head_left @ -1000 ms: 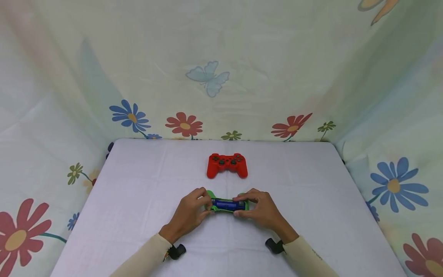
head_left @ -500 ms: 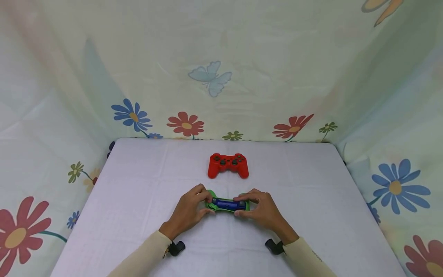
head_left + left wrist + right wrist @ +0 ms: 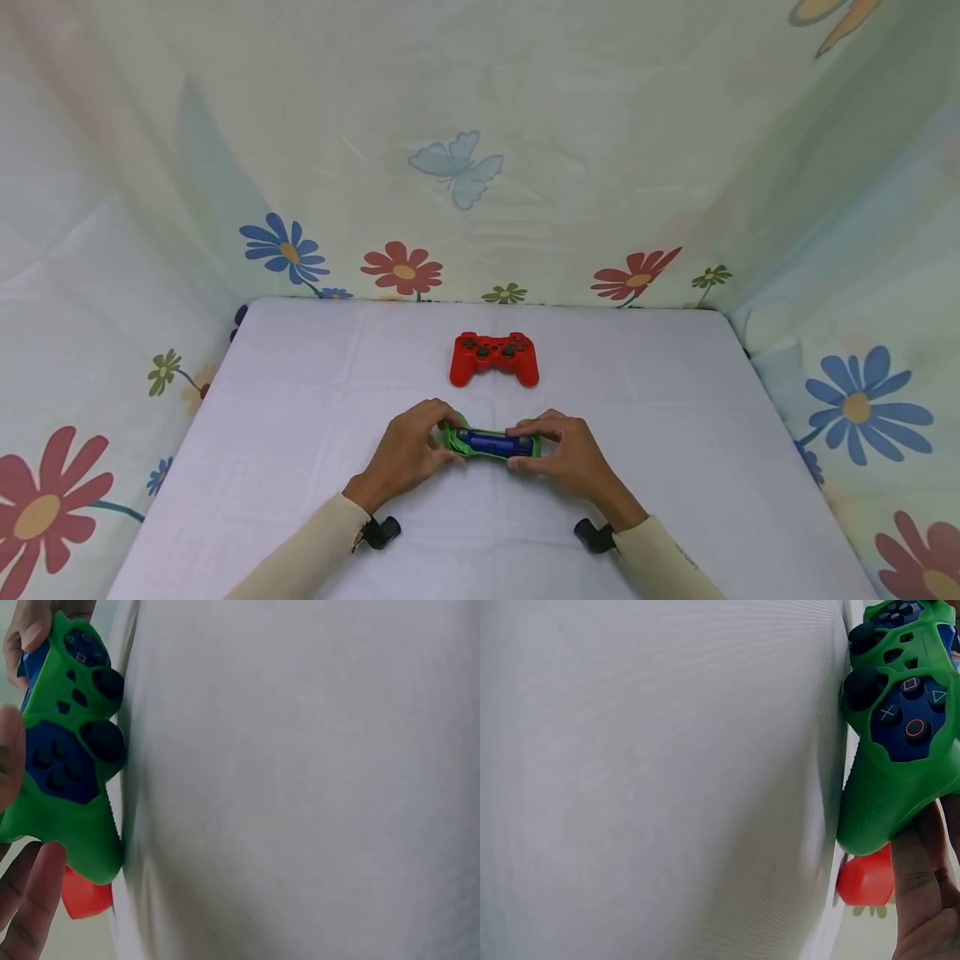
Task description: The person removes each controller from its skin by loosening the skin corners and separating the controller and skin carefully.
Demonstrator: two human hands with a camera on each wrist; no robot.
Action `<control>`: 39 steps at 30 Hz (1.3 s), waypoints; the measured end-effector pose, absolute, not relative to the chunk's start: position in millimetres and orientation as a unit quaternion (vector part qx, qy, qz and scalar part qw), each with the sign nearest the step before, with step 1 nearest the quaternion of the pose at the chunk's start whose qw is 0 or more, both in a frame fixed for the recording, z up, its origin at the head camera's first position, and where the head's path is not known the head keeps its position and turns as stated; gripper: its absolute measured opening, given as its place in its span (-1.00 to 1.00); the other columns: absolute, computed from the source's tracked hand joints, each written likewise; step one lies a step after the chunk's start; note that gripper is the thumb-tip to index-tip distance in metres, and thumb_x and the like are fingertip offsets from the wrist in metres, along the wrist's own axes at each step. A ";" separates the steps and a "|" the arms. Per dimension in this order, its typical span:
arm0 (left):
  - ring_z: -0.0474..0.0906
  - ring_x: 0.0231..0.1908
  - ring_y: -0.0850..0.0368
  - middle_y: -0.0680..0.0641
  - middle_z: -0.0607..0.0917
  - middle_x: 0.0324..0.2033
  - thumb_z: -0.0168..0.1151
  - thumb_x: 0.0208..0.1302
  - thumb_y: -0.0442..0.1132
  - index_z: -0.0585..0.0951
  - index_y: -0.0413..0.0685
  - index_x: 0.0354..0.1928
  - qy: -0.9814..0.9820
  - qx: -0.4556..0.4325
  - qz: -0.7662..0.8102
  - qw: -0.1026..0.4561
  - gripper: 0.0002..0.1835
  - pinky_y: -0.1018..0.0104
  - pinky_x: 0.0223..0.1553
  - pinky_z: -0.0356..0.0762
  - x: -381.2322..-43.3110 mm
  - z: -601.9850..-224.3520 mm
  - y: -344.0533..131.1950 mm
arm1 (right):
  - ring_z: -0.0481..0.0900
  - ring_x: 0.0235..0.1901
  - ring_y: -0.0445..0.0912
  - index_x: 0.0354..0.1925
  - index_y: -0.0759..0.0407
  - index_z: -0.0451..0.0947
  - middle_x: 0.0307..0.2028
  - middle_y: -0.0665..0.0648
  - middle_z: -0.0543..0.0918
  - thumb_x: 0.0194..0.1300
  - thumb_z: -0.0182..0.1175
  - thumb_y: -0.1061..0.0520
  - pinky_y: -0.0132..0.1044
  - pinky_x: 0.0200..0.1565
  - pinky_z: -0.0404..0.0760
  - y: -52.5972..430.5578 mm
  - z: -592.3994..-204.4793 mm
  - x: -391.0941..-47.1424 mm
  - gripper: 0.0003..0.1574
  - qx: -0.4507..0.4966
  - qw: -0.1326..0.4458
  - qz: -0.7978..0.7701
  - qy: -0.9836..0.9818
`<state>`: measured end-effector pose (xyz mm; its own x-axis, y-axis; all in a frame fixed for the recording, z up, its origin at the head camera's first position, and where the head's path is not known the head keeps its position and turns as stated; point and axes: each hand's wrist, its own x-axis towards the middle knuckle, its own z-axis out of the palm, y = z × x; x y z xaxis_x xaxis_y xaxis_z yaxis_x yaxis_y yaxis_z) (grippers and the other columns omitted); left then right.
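Note:
A blue game controller (image 3: 489, 442) in a green rubbery cover (image 3: 458, 448) stands near the table's middle, its uncovered blue edge facing the person. My left hand (image 3: 408, 446) grips its left end between thumb and fingers. At the other end, my right hand (image 3: 568, 450) holds it, thumb on the near side and fingers on the far side. Both wrist views show the thumbsticks and button face of the controller (image 3: 907, 720) turned down toward the cloth, the green cover (image 3: 86, 832) wrapping the handles. Fingers hide parts of both ends.
Behind the hands lies a red game controller (image 3: 493, 360), buttons up, on the white-clothed table (image 3: 675, 400). A floral curtain (image 3: 555, 167) hangs along the back and both sides. A small black camera sits on each wrist.
My left hand's fingers have shifted and spread outward around the controller's left end, where the green cover now shows differently. The right hand keeps its hold. The red controller stays put.

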<state>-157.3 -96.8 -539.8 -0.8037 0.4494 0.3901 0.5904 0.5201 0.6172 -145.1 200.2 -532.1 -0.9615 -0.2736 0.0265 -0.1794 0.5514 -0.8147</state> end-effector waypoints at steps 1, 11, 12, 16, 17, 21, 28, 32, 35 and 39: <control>0.62 -0.20 0.17 0.19 0.68 -0.19 0.79 -0.12 -0.14 0.64 0.13 -0.05 -0.868 -0.295 -0.390 0.087 -0.42 0.44 -0.28 0.64 -158.0 -540.1 -97.3 | 0.65 0.00 -0.25 -0.02 -0.37 0.81 -0.10 -0.21 0.74 0.00 0.70 -0.22 -0.16 0.25 0.66 200.3 -532.5 -145.0 -0.48 -0.129 0.051 -0.455 0.880; 0.52 -0.27 0.28 0.25 0.60 -0.29 0.80 -0.17 -0.09 0.58 0.21 -0.32 -0.875 -0.292 -0.357 0.150 -0.51 0.50 -0.33 0.49 -155.6 -547.4 -97.0 | 0.66 0.01 -0.27 -0.02 -0.37 0.81 -0.09 -0.22 0.74 0.00 0.69 -0.23 -0.13 0.24 0.68 200.3 -535.5 -144.5 -0.49 -0.135 0.038 -0.446 0.884; 0.54 -0.26 0.27 0.23 0.60 -0.30 0.79 -0.15 -0.11 0.59 0.20 -0.30 -0.870 -0.296 -0.361 0.155 -0.52 0.51 -0.33 0.49 -154.4 -548.5 -96.4 | 0.66 0.00 -0.27 -0.02 -0.37 0.81 -0.09 -0.22 0.74 0.01 0.69 -0.23 -0.13 0.24 0.68 200.0 -535.5 -144.5 -0.49 -0.136 0.037 -0.446 0.884; 0.54 -0.23 0.23 0.19 0.58 -0.30 0.77 -0.10 -0.16 0.63 0.20 -0.24 -0.860 -0.311 -0.369 0.164 -0.55 0.53 -0.31 0.47 -151.0 -548.7 -94.0 | 0.66 0.01 -0.26 0.00 -0.36 0.81 -0.09 -0.22 0.75 0.01 0.68 -0.25 -0.14 0.24 0.67 199.6 -536.3 -144.5 -0.47 -0.138 0.035 -0.445 0.884; 0.52 -0.22 0.23 0.17 0.57 -0.30 0.76 -0.10 -0.18 0.64 0.20 -0.25 -0.858 -0.315 -0.370 0.166 -0.56 0.53 -0.30 0.47 -150.5 -548.9 -93.4 | 0.66 0.02 -0.26 0.00 -0.36 0.81 -0.08 -0.22 0.75 0.01 0.68 -0.24 -0.14 0.24 0.67 199.5 -536.3 -144.3 -0.47 -0.137 0.036 -0.446 0.884; 0.49 -0.21 0.25 0.15 0.56 -0.29 0.76 -0.10 -0.20 0.67 0.21 -0.27 -0.856 -0.320 -0.368 0.172 -0.59 0.51 -0.29 0.50 -149.7 -548.8 -92.0 | 0.66 0.03 -0.26 0.00 -0.35 0.81 -0.08 -0.22 0.75 0.01 0.69 -0.22 -0.14 0.24 0.67 199.4 -535.5 -143.9 -0.47 -0.131 0.040 -0.447 0.884; 0.58 -0.17 0.19 0.18 0.62 -0.21 0.76 -0.10 -0.22 0.66 0.18 -0.31 -0.859 -0.298 -0.391 0.142 -0.61 0.42 -0.34 0.60 -149.4 -546.6 -90.6 | 0.65 0.00 -0.26 -0.01 -0.36 0.81 -0.10 -0.22 0.74 0.01 0.69 -0.22 -0.13 0.23 0.67 198.3 -533.3 -143.9 -0.48 -0.118 0.048 -0.444 0.887; 0.52 0.01 0.23 0.19 0.60 -0.08 0.72 0.00 -0.21 0.66 0.23 -0.23 -0.873 -0.304 -0.366 0.112 -0.62 0.32 -0.17 0.67 -148.6 -539.3 -88.9 | 0.65 0.00 -0.26 -0.01 -0.37 0.81 -0.10 -0.22 0.74 0.01 0.69 -0.23 -0.13 0.24 0.66 198.3 -534.3 -144.0 -0.48 -0.123 0.047 -0.445 0.886; 0.48 0.09 0.25 0.18 0.58 -0.02 0.67 0.10 -0.19 0.71 0.28 -0.14 -0.881 -0.322 -0.333 0.098 -0.66 0.26 -0.06 0.69 -148.5 -533.0 -87.9 | 0.66 0.00 -0.26 -0.01 -0.37 0.81 -0.10 -0.22 0.74 0.00 0.69 -0.23 -0.10 0.25 0.67 198.9 -534.4 -143.7 -0.48 -0.128 0.044 -0.447 0.884; 0.47 0.06 0.28 0.20 0.58 -0.02 0.66 0.13 -0.17 0.76 0.29 -0.10 -0.883 -0.332 -0.320 0.089 -0.68 0.28 -0.02 0.67 -149.5 -529.1 -88.0 | 0.67 0.00 -0.27 -0.02 -0.37 0.81 -0.11 -0.22 0.74 0.00 0.70 -0.23 -0.08 0.25 0.67 199.6 -534.6 -143.7 -0.48 -0.133 0.041 -0.450 0.882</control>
